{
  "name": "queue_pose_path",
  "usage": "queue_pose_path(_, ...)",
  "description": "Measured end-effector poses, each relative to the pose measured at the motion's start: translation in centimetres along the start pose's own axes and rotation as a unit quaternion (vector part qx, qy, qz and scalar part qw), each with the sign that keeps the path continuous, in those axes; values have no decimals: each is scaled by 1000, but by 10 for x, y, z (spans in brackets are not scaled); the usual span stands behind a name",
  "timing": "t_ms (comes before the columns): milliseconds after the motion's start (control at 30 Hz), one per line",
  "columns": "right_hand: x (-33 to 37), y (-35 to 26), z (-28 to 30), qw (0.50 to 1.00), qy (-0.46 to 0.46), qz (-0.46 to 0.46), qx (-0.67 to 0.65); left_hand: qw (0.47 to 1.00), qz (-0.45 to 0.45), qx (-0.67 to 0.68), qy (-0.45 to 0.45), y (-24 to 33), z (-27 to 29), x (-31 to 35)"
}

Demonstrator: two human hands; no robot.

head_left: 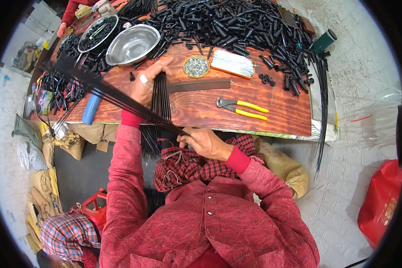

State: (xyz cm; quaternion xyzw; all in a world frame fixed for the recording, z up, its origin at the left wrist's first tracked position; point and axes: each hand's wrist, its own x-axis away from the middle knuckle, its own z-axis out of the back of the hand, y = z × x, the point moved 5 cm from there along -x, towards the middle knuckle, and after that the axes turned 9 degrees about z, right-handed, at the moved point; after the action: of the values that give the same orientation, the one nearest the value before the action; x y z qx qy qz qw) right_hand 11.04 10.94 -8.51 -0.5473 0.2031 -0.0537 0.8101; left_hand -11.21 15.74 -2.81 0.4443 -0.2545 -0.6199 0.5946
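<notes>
My right hand, just off the table's front edge, is closed round the lower end of a long bundle of thin black strips. That bundle slants up to the left across my left forearm, and its far end is smeared. My left hand, with a white patch on it, rests over the table with its fingers curled round the top of a second bundle of black strips. This one hangs down over the table edge. Beside it lies a flat dark bar. Yellow-handled pincers lie to its right.
A large heap of black tubular parts covers the table's far side. Nearby stand a steel bowl, a round dish of small metal pieces and an orange-rimmed tray of white sticks. A co-worker's hand shows at upper left.
</notes>
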Motion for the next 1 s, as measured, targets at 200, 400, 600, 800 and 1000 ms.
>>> queue_pose_path(200, 10, 48, -17, 1000, -7, 6, 25, 985, -96, -138, -33, 1, -27, 1)
queue_pose_path(400, 29, 70, -29, 996, -20, -27, 82, 980, -68, -171, -73, 1, -41, 18)
queue_pose_path(600, 31, 105, -48, 998, -21, -3, 54, 954, -125, -259, -82, 19, -44, 31)
queue_pose_path(800, 31, 128, -51, 999, 0, -53, -4, 942, -98, -274, -170, 40, -53, 78)
queue_pose_path(1000, 33, 158, -50, 994, -36, -97, -22, 933, -82, -269, -224, 37, -56, 99)
